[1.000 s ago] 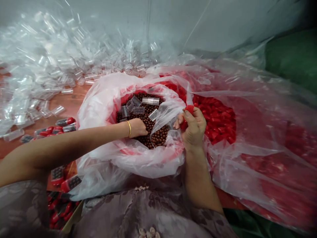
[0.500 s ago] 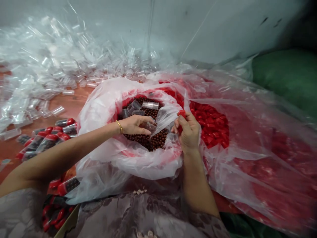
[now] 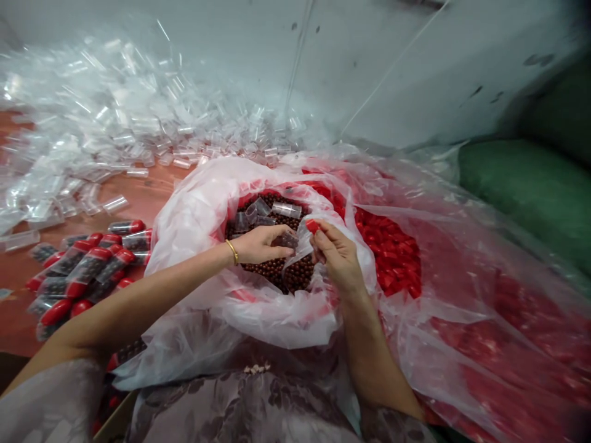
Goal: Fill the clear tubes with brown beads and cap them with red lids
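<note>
Just left of the frame's centre, the left hand grips a clear tube low over the brown beads in the bag-lined basin, so spills fall back in. Beside it, the right hand pinches a red cap at its fingertips, close to the tube's mouth; capped tubes lie at the left.

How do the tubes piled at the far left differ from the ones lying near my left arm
The tubes in the far pile are clear, empty and uncapped; the tubes by the left arm look dark with brown balls and carry red caps. The far pile is much larger and spread wide; the filled ones form a small cluster. Both lie on their sides on the reddish table.
</note>
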The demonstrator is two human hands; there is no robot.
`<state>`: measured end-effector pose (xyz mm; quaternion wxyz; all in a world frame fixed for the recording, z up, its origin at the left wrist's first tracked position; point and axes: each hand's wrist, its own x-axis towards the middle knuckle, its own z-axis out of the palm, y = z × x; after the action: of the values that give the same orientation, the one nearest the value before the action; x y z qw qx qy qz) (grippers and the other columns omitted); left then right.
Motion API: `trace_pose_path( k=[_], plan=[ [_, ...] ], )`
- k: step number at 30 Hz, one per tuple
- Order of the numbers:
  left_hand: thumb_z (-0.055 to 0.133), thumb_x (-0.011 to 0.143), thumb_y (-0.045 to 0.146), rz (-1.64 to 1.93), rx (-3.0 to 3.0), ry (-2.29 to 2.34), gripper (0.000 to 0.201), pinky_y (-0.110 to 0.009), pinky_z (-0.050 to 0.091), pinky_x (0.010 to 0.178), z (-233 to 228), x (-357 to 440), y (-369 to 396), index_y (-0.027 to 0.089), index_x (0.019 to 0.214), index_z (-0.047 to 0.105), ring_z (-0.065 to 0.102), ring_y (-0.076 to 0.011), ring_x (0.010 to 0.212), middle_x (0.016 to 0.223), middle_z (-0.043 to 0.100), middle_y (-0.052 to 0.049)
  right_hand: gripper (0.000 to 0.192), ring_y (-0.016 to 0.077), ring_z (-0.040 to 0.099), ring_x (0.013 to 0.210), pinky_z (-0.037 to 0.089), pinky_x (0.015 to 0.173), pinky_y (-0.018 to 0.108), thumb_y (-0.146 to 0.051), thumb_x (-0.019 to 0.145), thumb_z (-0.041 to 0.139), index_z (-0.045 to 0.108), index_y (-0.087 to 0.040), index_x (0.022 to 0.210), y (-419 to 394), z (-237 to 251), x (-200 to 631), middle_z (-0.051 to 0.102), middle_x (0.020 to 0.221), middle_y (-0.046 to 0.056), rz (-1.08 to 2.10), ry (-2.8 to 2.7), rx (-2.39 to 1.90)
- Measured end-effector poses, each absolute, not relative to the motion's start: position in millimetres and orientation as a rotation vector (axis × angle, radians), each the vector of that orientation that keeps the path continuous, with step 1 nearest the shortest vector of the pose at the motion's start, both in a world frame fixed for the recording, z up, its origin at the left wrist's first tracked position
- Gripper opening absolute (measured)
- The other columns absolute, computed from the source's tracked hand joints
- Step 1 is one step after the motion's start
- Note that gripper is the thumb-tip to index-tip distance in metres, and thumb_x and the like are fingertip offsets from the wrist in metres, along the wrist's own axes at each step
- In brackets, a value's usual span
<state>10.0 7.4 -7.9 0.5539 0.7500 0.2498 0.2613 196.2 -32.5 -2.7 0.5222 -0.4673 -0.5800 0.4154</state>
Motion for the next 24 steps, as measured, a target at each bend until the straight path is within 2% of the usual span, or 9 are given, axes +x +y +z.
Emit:
trace_pose_path(
  k=[4,8,10,14,19,24],
  plan=[
    [0.053,0.082,0.031,0.621,1.984,0.68,0.029,-0.029,0.045,0.08,-4.9,4.8,6.2,0.012,0.105,0.053,0.054,-0.015,0.082,0.09,0.06,-0.003,0.031,0.0113,0.055,0.058,0.047,0.05,0.023,-0.039,0.083,0.056,0.068,-0.022,0.106,-31.9,1.6,188.4,0.059,0.063,-0.002,0.891,-1.624,-1.142],
    [0.047,0.085,0.036,0.658,2.009,0.679,0.029,-0.026,0.043,0.073,-2.0,3.1,4.6,0.012,0.101,0.052,0.05,-0.0136,0.075,0.08,0.055,-0.001,0.032,0.016,0.064,0.071,0.054,0.063,0.029,-0.035,0.088,0.049,0.068,-0.022,0.11,-32.7,5.5,185.5,0.066,0.069,0.0,0.783,-1.733,-1.151],
    [0.047,0.086,0.037,0.694,1.994,0.653,0.029,-0.026,0.043,0.071,-0.9,3.3,4.1,0.012,0.099,0.051,0.05,-0.0135,0.075,0.081,0.054,-0.001,0.032,0.0182,0.067,0.082,0.055,0.072,0.032,-0.033,0.088,0.048,0.068,-0.022,0.111,-34.7,7.1,184.7,0.07,0.079,0.002,0.696,-1.794,-1.151],
    [0.05,0.083,0.041,0.73,1.964,0.62,0.028,-0.024,0.041,0.066,2.0,3.9,1.8,0.013,0.089,0.051,0.047,-0.0121,0.071,0.076,0.052,0.0,0.035,0.0191,0.067,0.097,0.054,0.085,0.033,-0.028,0.088,0.046,0.064,-0.022,0.118,-41.0,8.9,184.5,0.071,0.108,0.006,0.464,-1.947,-1.113],
    [0.054,0.08,0.042,0.704,1.856,0.628,0.03,-0.021,0.039,0.06,4.0,4.5,-1.7,0.012,0.084,0.052,0.045,-0.0097,0.065,0.07,0.05,0.002,0.038,0.0181,0.07,0.088,0.056,0.079,0.031,-0.025,0.088,0.047,0.061,-0.023,0.124,-43.5,10.2,187.4,0.071,0.109,0.006,0.302,-2.058,-1.167],
    [0.063,0.072,0.034,0.757,1.817,0.716,0.029,-0.023,0.043,0.067,-0.7,6.6,-0.2,0.012,0.089,0.056,0.05,-0.0108,0.07,0.077,0.055,0.001,0.036,0.019,0.066,0.102,0.053,0.088,0.034,-0.026,0.088,0.047,0.061,-0.021,0.121,-41.1,9.5,183.4,0.068,0.117,0.006,0.462,-1.976,-1.152]
  ],
)
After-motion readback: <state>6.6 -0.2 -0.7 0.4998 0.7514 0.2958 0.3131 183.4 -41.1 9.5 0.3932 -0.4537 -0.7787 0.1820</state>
